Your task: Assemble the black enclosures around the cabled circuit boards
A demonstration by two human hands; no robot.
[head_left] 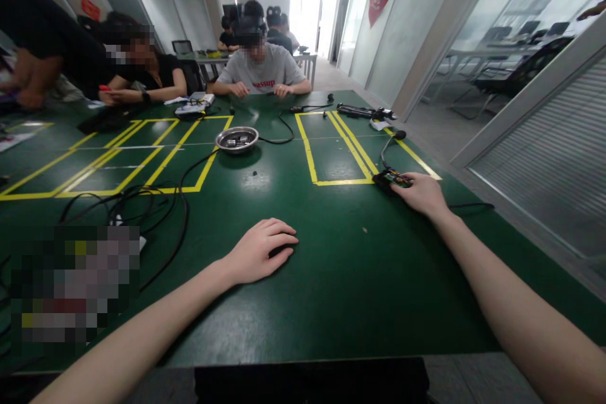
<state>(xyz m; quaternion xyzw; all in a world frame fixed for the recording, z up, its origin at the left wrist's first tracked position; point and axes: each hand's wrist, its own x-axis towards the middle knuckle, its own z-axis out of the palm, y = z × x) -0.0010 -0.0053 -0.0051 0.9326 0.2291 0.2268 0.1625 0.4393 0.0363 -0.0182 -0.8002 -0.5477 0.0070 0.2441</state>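
My left hand [265, 249] rests palm down on the green table [326, 290], its fingers stretched out and slightly bent, holding nothing. Farther off on the right, my right hand [423, 192] has its fingers on a small black device with an exposed circuit board and coloured wires [392, 179]. My fingers partly hide this device, which lies at the corner of the yellow tape marking. From it a thin cable runs up to a small round black piece [400, 135]. Another black cable [473, 205] comes out on the right, behind my wrist.
A metal bowl [237, 140] with small metal parts stands mid-table. Black cables [142, 202] lie tangled at left beside a blurred-out object [80, 284]. A folded black tripod-like stand [362, 112] lies far right. A person in a grey shirt [262, 66] sits opposite; others are at left.
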